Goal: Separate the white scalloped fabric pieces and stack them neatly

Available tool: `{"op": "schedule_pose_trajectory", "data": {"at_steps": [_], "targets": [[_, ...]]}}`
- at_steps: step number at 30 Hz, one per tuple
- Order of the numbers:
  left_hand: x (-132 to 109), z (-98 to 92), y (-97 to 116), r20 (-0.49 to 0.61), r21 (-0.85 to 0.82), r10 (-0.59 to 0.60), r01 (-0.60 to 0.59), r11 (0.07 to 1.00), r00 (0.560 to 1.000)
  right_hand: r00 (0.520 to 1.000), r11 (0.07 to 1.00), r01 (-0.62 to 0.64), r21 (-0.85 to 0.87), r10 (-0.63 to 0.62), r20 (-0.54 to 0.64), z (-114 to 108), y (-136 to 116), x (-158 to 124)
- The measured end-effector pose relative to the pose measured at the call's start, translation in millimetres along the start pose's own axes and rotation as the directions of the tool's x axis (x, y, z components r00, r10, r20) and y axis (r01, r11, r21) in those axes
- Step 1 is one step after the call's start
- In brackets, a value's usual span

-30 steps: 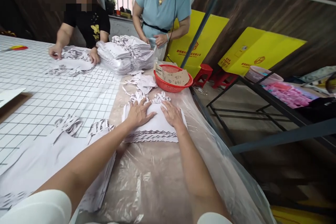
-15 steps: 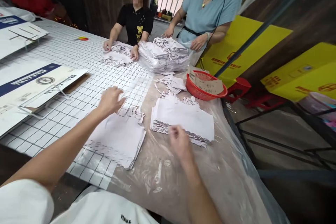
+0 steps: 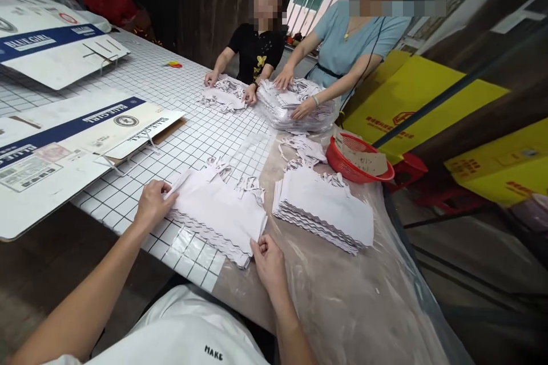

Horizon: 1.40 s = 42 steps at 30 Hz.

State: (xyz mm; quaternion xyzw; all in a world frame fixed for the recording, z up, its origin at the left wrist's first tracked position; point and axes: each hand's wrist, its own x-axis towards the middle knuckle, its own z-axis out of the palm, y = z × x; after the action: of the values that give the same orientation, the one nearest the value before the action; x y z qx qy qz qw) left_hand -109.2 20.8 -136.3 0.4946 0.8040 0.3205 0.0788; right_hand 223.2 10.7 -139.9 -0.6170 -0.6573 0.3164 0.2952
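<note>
A stack of pale, thin strapped pieces with wavy edges (image 3: 214, 205) lies in front of me, its looped straps bunched along the far side. They look like cloth garments, but I cannot make out the exact kind. At the stack's left edge, my left hand (image 3: 153, 203) is closed, thumb and fingers pinching the side. My right hand (image 3: 269, 262) pinches the near right corner between thumb and forefinger. To the right sits a thicker second stack of the same pieces (image 3: 323, 202), which neither hand touches.
A red plastic basket (image 3: 359, 168) holding cardboard stands beyond the second stack. Flattened cartons (image 3: 85, 137) lie at left. Across the table, one person in black handles similar pieces; another in blue has both hands on a plastic-wrapped bundle (image 3: 295, 105).
My left hand came down to the near stack's left edge; my right hand moved from the second stack to the near stack's right corner. The view shifted. The blue-clad person's hands moved onto the bundle.
</note>
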Motion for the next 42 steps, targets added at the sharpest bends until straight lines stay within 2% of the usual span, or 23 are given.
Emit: {"op": "schedule_pose_trajectory", "data": {"at_steps": [2,5,10,13,17,24,26,29,31,36,39,42], "targets": [[-4.1,-4.9,0.3,-0.024,0.002,0.031,-0.031,1.0,0.999,1.0,1.0,-0.019,-0.011,0.019,-0.012,-3.1,1.8,-6.1],[-12.9,-12.0,-1.0,0.011,0.035,0.043,-0.043,0.998,0.999,0.999,0.999,-0.046,0.004,0.046,-0.014,-5.2,3.9,-14.4],[-19.1,-14.9,2.2,0.023,0.085,0.024,-0.026,0.996,0.999,0.994,0.992,-0.095,0.084,0.099,-0.043,4.8,1.3,-15.8],[-16.5,-16.3,8.9,0.054,0.072,-0.067,0.063,0.995,0.996,0.994,0.991,-0.095,0.093,0.1,-0.052,10.0,-1.3,-11.6],[-12.3,-25.1,15.5,0.131,0.044,-0.216,0.212,0.976,0.968,0.997,0.988,-0.063,0.143,0.069,-0.037,5.4,-0.4,-9.8],[-23.4,-36.5,13.2,0.217,-0.004,-0.288,0.296,0.955,0.933,0.988,0.954,-0.151,0.259,0.145,0.044,-9.9,15.0,-26.3],[-30.7,-35.3,13.3,0.287,-0.128,-0.321,0.368,0.921,0.903,0.976,0.917,-0.219,0.334,0.203,0.082,-9.6,18.3,-30.2],[-39.7,-31.7,15.3,0.413,-0.335,-0.361,0.509,0.793,0.836,0.931,0.809,-0.364,0.461,0.309,0.193,-8.3,19.3,-29.7],[-42.7,-29.8,16.1,0.45,-0.379,-0.384,0.562,0.735,0.806,0.899,0.753,-0.435,0.494,0.336,0.281,-9.7,17.9,-25.8],[-40.9,-31.6,11.4,0.5,-0.351,-0.354,0.558,0.752,0.791,0.821,0.641,-0.561,0.524,0.35,0.451,-26.5,12.4,-16.6],[-38.5,-35.3,9.2,0.548,-0.305,-0.343,0.564,0.767,0.763,0.811,0.543,-0.582,0.606,0.332,0.482,-38.1,10.8,-15.0],[-38.6,-35.7,10.3,0.56,-0.28,-0.327,0.546,0.79,0.761,0.794,0.501,-0.607,0.618,0.346,0.5,-40.5,11.8,-13.6]]}}
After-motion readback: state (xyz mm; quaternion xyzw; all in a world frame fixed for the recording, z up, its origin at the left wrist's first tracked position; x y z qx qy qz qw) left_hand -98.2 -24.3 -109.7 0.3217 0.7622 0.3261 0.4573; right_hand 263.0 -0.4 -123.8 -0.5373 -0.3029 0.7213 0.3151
